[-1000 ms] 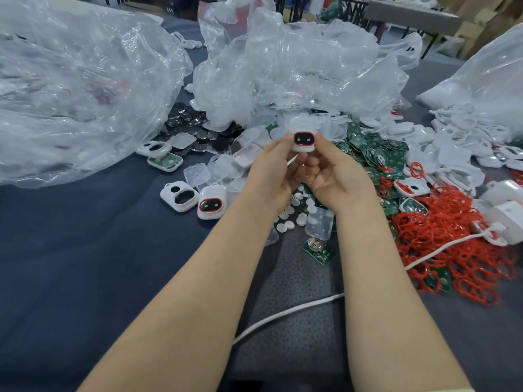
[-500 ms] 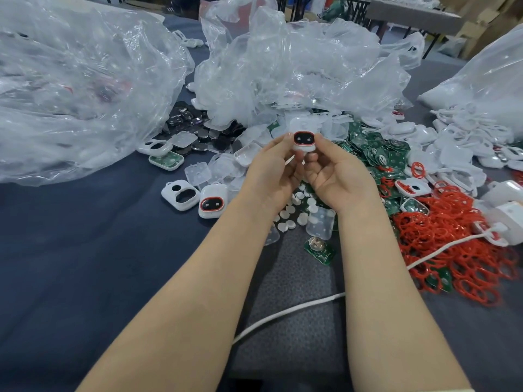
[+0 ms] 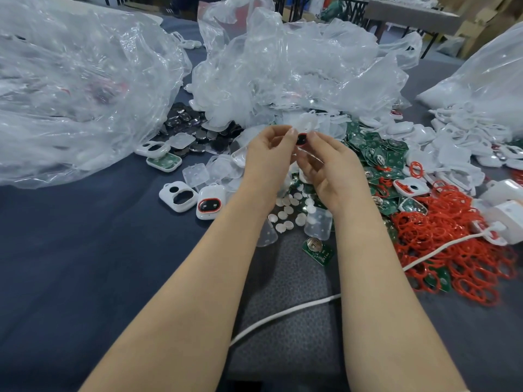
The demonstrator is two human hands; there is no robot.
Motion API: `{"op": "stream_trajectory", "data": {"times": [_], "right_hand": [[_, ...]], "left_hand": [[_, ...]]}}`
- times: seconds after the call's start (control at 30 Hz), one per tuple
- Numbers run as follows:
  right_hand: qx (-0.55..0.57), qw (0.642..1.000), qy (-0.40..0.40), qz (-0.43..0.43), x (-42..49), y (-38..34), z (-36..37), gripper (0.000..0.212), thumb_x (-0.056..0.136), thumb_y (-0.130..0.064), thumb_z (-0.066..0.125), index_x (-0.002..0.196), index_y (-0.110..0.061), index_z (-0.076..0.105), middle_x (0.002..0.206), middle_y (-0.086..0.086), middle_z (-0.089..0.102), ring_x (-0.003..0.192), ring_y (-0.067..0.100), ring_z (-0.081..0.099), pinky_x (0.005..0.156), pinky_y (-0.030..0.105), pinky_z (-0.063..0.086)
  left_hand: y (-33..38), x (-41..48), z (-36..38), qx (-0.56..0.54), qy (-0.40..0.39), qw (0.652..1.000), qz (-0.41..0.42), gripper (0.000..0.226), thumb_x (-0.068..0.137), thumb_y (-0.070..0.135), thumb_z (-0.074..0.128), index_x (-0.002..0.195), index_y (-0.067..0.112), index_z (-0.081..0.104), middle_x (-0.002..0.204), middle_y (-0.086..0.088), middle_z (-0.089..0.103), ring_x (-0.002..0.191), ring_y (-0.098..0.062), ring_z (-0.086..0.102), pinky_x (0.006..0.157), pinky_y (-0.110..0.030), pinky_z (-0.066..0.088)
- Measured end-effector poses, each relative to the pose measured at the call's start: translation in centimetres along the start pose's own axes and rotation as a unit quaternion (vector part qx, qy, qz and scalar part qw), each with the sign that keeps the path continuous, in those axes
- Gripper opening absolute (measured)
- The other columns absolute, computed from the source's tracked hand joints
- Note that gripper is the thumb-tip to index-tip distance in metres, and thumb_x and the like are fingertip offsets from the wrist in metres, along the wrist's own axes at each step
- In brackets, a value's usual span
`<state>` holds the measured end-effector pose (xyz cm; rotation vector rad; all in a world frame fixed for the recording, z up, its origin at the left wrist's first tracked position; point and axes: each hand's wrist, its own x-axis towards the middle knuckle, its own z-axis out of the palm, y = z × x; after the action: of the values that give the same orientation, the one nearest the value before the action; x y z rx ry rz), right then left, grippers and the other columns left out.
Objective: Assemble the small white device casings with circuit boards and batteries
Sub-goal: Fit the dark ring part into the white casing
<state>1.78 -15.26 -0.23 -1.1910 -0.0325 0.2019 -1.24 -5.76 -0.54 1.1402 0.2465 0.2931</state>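
Both hands are raised above the dark blue cloth [image 3: 70, 264], meeting around one small casing [image 3: 302, 139], of which only a red ring and a dark window show; it is blurred. The left hand [image 3: 268, 159] pinches its left edge between thumb and forefinger, the other fingers loosely curled into the palm. The right hand [image 3: 325, 165] pinches the right edge the same way, its remaining fingers curled below. Down and to the left of the held casing, a finished casing [image 3: 210, 204] with a red-ringed black window lies on the cloth, an empty white front shell [image 3: 177, 196] just beside it. Farther left of the held casing sits a shell with a green board inside [image 3: 164, 162]. Straight below the held casing lie small pale discs [image 3: 285, 213] and a loose circuit board [image 3: 317, 247] carrying a coin cell; its white print is too small to read. Right of the held casing spreads a pile of green boards [image 3: 376, 154], and lower right of it a heap of red rings [image 3: 452, 250]. Crumpled clear bags [image 3: 283, 75] rise behind the held casing.
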Motion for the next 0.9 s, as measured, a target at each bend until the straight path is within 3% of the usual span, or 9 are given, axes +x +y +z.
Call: {"op": "stream_trajectory", "data": {"times": [0.07, 0.17, 0.27, 0.37, 0.5, 0.57, 0.73, 0.83, 0.9], "right_hand": [[-0.003, 1.000, -0.021, -0.020, -0.1, 0.0, -0.1, 0.007, 0.093, -0.006, 0.058, 0.096, -0.011, 0.062, 0.069, -0.005, 0.071, 0.060, 0.006, 0.065, 0.057, 0.015, 0.050], [-0.050, 0.996, -0.049, -0.055, -0.2, 0.0, -0.1, 0.009, 0.092, -0.006, 0.059, 0.095, -0.014, 0.062, 0.065, -0.006, 0.069, 0.054, 0.003, 0.060, 0.052, 0.015, 0.046], [-0.057, 0.993, -0.069, -0.075, -0.4, 0.0, 0.0, 0.007, 0.090, -0.004, 0.061, 0.092, -0.011, 0.063, 0.068, -0.005, 0.069, 0.058, 0.004, 0.061, 0.057, 0.015, 0.048], [-0.116, 0.985, -0.057, -0.113, -0.4, -0.1, 0.0, 0.011, 0.089, -0.008, 0.064, 0.089, -0.019, 0.063, 0.073, -0.009, 0.068, 0.069, 0.006, 0.065, 0.059, 0.017, 0.048], [-0.319, 0.928, -0.041, -0.188, -0.4, 0.0, -0.1, 0.016, 0.086, -0.016, 0.068, 0.086, -0.031, 0.061, 0.099, 0.009, 0.064, 0.074, 0.006, 0.058, 0.061, 0.013, 0.042], [-0.380, 0.896, -0.053, -0.225, -0.4, 0.2, 0.0, 0.018, 0.086, -0.014, 0.067, 0.087, -0.030, 0.060, 0.110, 0.009, 0.057, 0.081, 0.007, 0.057, 0.065, 0.009, 0.041], [-0.455, 0.862, -0.064, -0.216, -0.4, 0.5, 0.2, 0.029, 0.088, -0.002, 0.055, 0.090, -0.029, 0.065, 0.108, -0.004, 0.058, 0.088, 0.008, 0.059, 0.074, 0.007, 0.043], [-0.456, 0.864, -0.049, -0.210, -0.4, 0.5, 0.4, 0.036, 0.086, 0.001, 0.049, 0.089, -0.029, 0.067, 0.106, -0.005, 0.061, 0.097, 0.014, 0.060, 0.086, 0.022, 0.046], [-0.430, 0.879, -0.033, -0.204, -0.4, 0.5, 0.6, 0.032, 0.088, 0.000, 0.049, 0.092, -0.027, 0.067, 0.103, -0.003, 0.064, 0.095, 0.017, 0.063, 0.085, 0.029, 0.049]], "left_hand": [[0.0, 0.1, 0.0, 0.017, 0.007, 1.000, 0.010, 0.013, 0.096, 0.010, 0.053, 0.086, 0.016, 0.058, 0.081, -0.002, 0.065, 0.074, -0.015, 0.062, 0.079, -0.026, 0.055], [0.2, 0.4, -0.4, -0.055, -0.011, 0.998, -0.038, 0.011, 0.096, 0.009, 0.051, 0.091, 0.009, 0.060, 0.075, -0.001, 0.065, 0.066, -0.011, 0.063, 0.070, -0.021, 0.055], [0.5, 0.6, -0.9, -0.093, -0.019, 0.993, -0.071, 0.012, 0.094, 0.008, 0.051, 0.094, 0.007, 0.063, 0.073, -0.001, 0.065, 0.062, -0.008, 0.063, 0.063, -0.018, 0.054], [0.7, 0.8, -1.2, -0.052, 0.013, 0.996, -0.074, 0.018, 0.098, 0.016, 0.048, 0.093, 0.007, 0.062, 0.079, -0.005, 0.066, 0.062, -0.010, 0.065, 0.061, -0.019, 0.055], [1.3, 0.9, -1.7, 0.005, 0.013, 0.996, -0.086, 0.044, 0.102, 0.038, 0.041, 0.083, 0.008, 0.067, 0.066, -0.004, 0.072, 0.059, -0.011, 0.069, 0.060, -0.023, 0.058], [1.6, 0.9, -2.0, -0.007, 0.004, 0.996, -0.093, 0.046, 0.100, 0.039, 0.044, 0.077, 0.010, 0.070, 0.068, -0.005, 0.073, 0.061, -0.014, 0.070, 0.062, -0.025, 0.059], [1.5, 1.0, -2.4, 0.009, 0.005, 0.996, -0.089, 0.009, 0.091, 0.005, 0.058, 0.099, 0.003, 0.063, 0.087, -0.012, 0.067, 0.073, -0.018, 0.067, 0.069, -0.027, 0.060], [1.1, 1.0, -2.4, 0.055, 0.011, 0.997, -0.054, 0.020, 0.090, -0.006, 0.053, 0.092, 0.012, 0.062, 0.089, -0.008, 0.065, 0.080, -0.017, 0.064, 0.074, -0.027, 0.058], [1.0, 1.0, -2.3, 0.079, 0.017, 0.996, -0.031, 0.024, 0.090, -0.006, 0.053, 0.089, 0.017, 0.059, 0.089, -0.005, 0.065, 0.081, -0.016, 0.064, 0.075, -0.029, 0.058]]}}
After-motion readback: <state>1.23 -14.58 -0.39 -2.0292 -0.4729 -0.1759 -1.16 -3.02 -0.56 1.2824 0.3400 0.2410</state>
